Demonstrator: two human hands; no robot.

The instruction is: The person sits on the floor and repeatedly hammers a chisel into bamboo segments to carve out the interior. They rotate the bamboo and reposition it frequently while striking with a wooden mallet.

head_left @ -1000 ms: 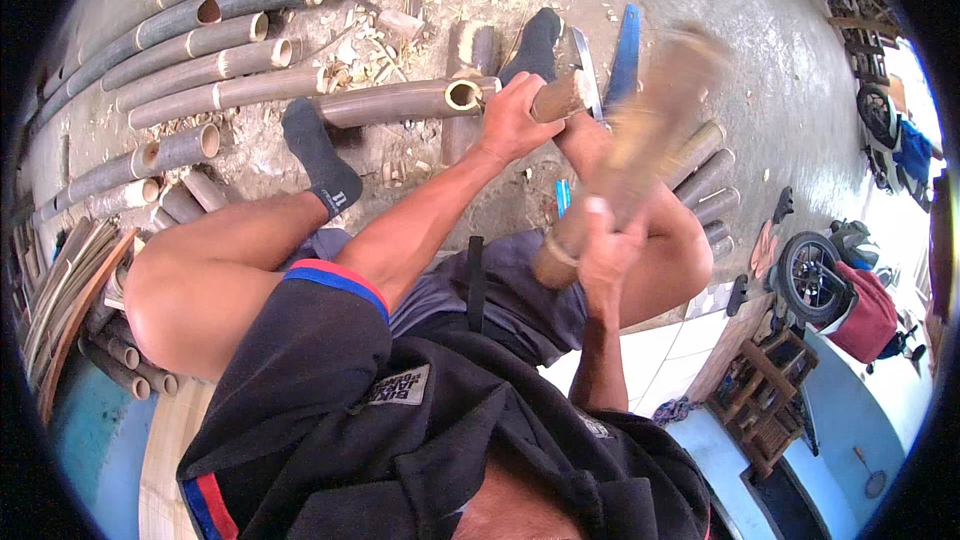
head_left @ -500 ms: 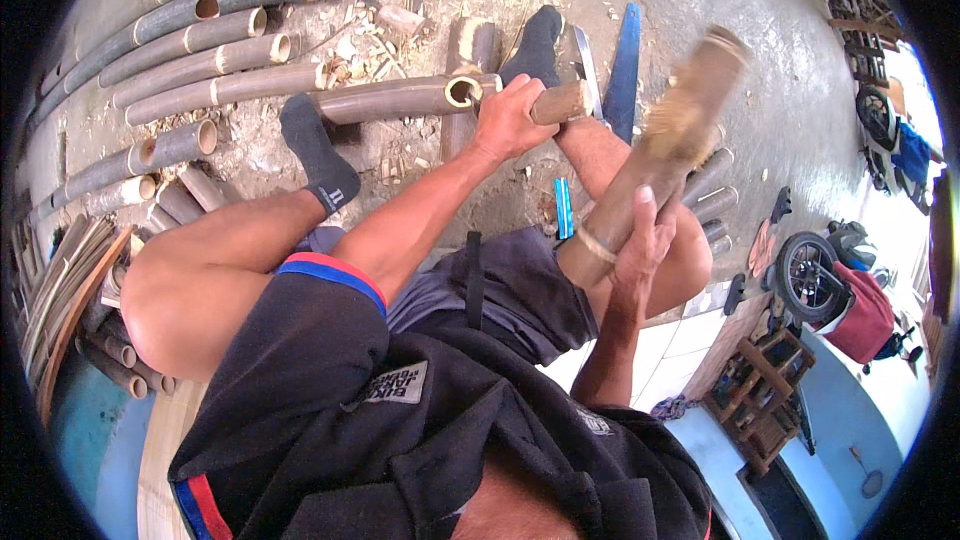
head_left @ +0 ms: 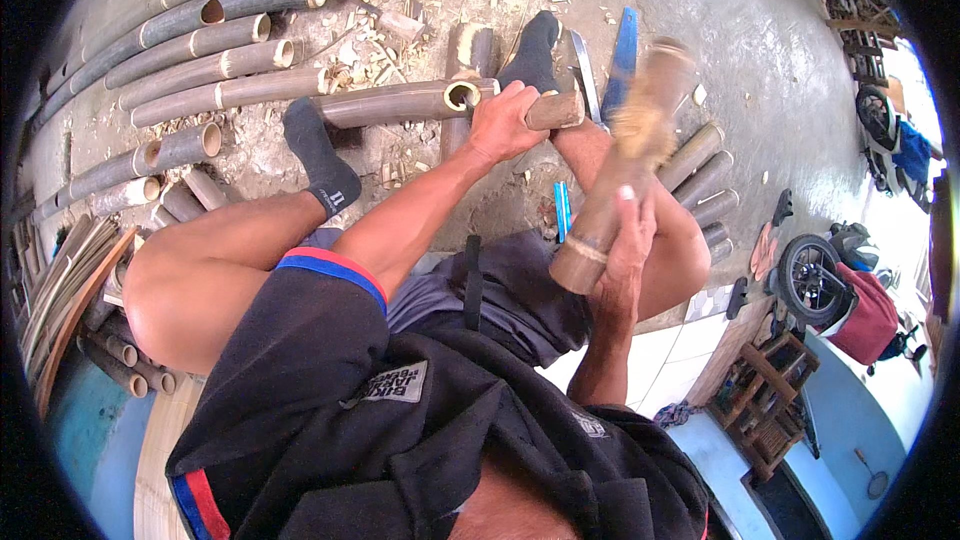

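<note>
The brown bamboo tube with a pale-rimmed round hole lies at eleven o'clock across a brown, pale-scraped bamboo length, which seems to prop its holed end off the grey floor. A dark-socked left foot sits beside its other end, perhaps as a stop. At twelve o'clock the left hand, arm outstretched, is closed around a short brown cylindrical handle, likely to steady it near the hole; any working tip is hidden. At three o'clock the right hand, elbow bent and thumb lengthwise, grips a thick, frayed bamboo club by its lower part, apparently leaving the upper end free for striking.
</note>
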